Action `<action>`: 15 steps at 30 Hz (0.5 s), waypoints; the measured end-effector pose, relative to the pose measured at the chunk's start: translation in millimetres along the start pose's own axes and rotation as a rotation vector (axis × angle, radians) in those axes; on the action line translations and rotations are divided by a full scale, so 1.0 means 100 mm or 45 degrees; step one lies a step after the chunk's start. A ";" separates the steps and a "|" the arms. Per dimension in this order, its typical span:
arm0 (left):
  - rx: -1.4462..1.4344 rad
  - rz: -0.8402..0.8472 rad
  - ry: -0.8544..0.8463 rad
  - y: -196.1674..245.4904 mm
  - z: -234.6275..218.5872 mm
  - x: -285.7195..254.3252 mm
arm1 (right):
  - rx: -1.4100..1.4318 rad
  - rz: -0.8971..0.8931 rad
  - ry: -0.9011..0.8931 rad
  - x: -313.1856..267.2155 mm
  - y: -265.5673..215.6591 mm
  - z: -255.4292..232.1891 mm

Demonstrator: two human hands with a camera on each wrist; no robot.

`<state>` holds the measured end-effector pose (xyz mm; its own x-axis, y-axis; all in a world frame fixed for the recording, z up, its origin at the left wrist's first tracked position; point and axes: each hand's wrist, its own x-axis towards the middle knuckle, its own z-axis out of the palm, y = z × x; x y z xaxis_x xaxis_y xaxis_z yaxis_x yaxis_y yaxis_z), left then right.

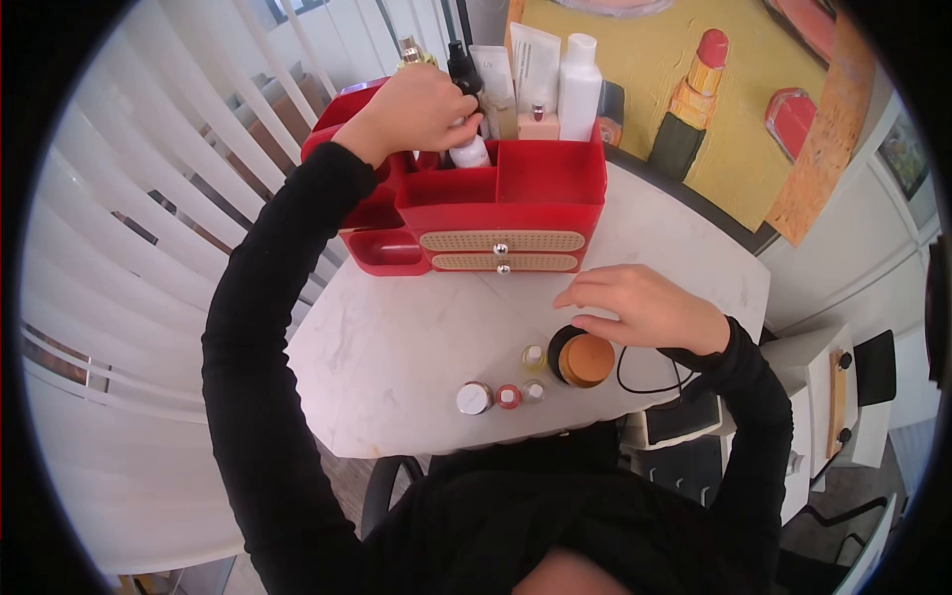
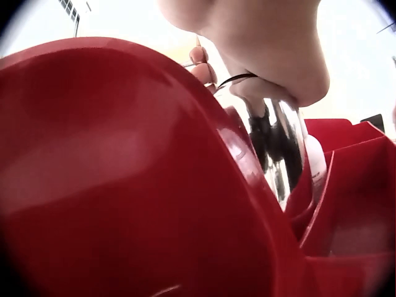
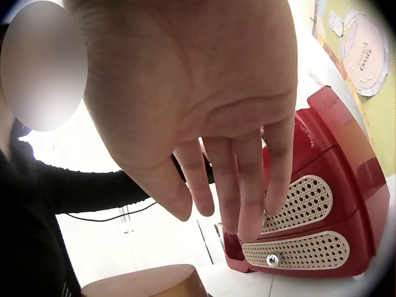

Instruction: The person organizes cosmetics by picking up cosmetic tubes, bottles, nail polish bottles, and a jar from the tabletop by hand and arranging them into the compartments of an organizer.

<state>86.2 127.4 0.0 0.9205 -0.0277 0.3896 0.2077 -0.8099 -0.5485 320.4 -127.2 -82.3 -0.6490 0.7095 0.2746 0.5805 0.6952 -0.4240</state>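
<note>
My left hand [image 1: 421,111] reaches over the red organizer [image 1: 501,213], its fingers curled round the top of a small white bottle [image 1: 469,153] in a front compartment. In the left wrist view the hand [image 2: 266,43] is above a shiny silver object [image 2: 275,145], beside the red wall [image 2: 124,161]; its fingertips are mostly hidden. My right hand [image 1: 650,305] hovers over the table with nothing in it, just above a round jar with an amber-coloured lid [image 1: 587,360]. The right wrist view shows that palm [image 3: 204,80] with its fingers extended, in front of the organizer's woven drawers [image 3: 297,250].
Small bottles with white caps [image 1: 474,399] stand near the table's front edge [image 1: 377,451]. A black cable [image 1: 645,391] lies right of the jar. Tubes and a tall white bottle [image 1: 580,89] stand at the organizer's back. A lipstick painting [image 1: 694,99] is behind the table.
</note>
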 end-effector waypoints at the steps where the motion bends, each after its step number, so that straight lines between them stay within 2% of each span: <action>1: 0.016 -0.029 0.041 0.00 0.00 -0.03 | 0.005 -0.004 0.000 -0.01 0.01 0.02; 3: 0.035 -0.062 0.076 0.01 -0.04 -0.12 | 0.014 -0.015 -0.002 -0.01 -0.01 0.02; 5: 0.062 -0.168 -0.071 0.03 -0.09 -0.21 | -0.009 -0.002 -0.037 0.02 -0.07 -0.01; 6: 0.064 -0.163 -0.075 0.04 -0.10 -0.23 | -0.006 -0.003 -0.031 0.03 -0.11 -0.02; 8: 0.256 -0.017 -0.063 0.06 -0.09 -0.22 | 0.012 0.008 -0.039 0.04 -0.18 -0.05; 15: 0.314 -0.033 -0.026 0.26 -0.12 -0.20 | -0.020 0.009 -0.044 0.01 -0.23 -0.08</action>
<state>69.0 99.5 -13.5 0.9198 0.0051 0.3923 0.3036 -0.6426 -0.7035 310.3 -142.0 -65.8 -0.6612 0.7102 0.2417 0.5925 0.6920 -0.4125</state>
